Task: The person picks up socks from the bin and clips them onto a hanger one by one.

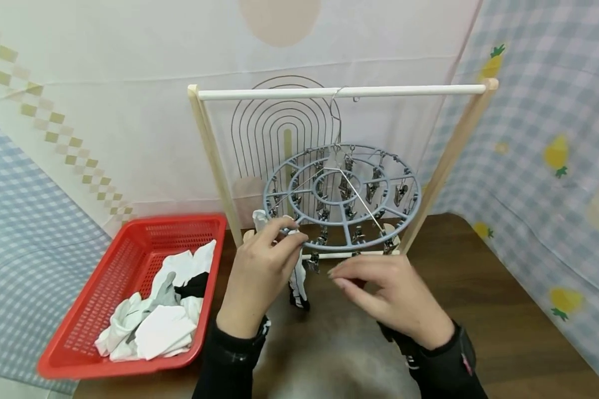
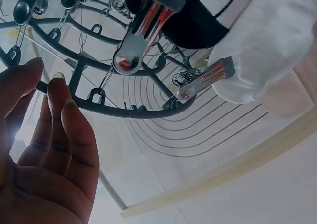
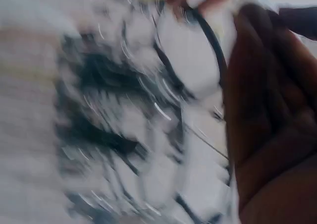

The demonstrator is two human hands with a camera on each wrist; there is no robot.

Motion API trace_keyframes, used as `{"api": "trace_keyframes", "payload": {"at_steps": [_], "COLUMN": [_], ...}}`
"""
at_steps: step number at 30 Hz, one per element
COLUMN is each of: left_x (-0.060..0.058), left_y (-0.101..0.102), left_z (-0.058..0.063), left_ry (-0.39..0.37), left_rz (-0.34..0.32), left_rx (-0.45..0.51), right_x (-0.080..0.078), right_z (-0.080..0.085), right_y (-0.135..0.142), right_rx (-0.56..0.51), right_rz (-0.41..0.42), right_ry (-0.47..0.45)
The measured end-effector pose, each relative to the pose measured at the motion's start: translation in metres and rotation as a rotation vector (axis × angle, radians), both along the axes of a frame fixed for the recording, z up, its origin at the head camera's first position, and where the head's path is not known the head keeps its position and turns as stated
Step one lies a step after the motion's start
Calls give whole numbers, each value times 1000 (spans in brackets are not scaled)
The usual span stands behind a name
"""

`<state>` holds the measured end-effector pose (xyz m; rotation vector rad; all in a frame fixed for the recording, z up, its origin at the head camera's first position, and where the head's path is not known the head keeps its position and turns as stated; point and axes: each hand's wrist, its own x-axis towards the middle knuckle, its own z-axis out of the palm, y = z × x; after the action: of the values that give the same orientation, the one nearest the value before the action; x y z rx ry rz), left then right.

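A round grey clip hanger (image 1: 346, 224) hangs tilted by its hook, with many metal clips (image 2: 143, 30) dangling from its rings. My left hand (image 1: 264, 260) pinches the near left part of its outer rim between thumb and fingers, as the left wrist view also shows. Beside that hand, a black-and-white sock (image 2: 198, 16) and a white sock (image 2: 247, 70) hang from clips. Just below the rim, my right hand (image 1: 391, 293) hovers with fingers loosely bent and nothing visible in them. The right wrist view is heavily blurred.
A wooden stand with a white bar (image 1: 404, 91) carries the hanger. At left, a red plastic basket (image 1: 70, 354) contains white, grey and black cloth pieces (image 1: 165, 327). Both stand on a brown wooden table (image 1: 504, 310), with patterned cloth (image 1: 539, 183) behind and at the sides.
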<state>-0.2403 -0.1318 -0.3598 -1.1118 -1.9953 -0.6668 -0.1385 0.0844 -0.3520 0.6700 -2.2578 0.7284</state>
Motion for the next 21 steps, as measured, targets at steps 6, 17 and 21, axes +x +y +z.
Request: {"api": "trace_keyframes", "payload": {"at_steps": [6, 17, 21], "left_x": [2, 6, 6], "left_y": [-3, -1, -11], "left_z": [7, 12, 14], "left_ry": [34, -28, -38], "left_rz": [50, 53, 65], "left_rx": [-29, -60, -61], "right_x": [-32, -71, -71], "right_z": [-24, -48, -47], "right_y": [-19, -31, -37], "right_rx": [40, -218, -325], "right_rz": [-281, -449, -424], "right_ry": [-294, -119, -153]}}
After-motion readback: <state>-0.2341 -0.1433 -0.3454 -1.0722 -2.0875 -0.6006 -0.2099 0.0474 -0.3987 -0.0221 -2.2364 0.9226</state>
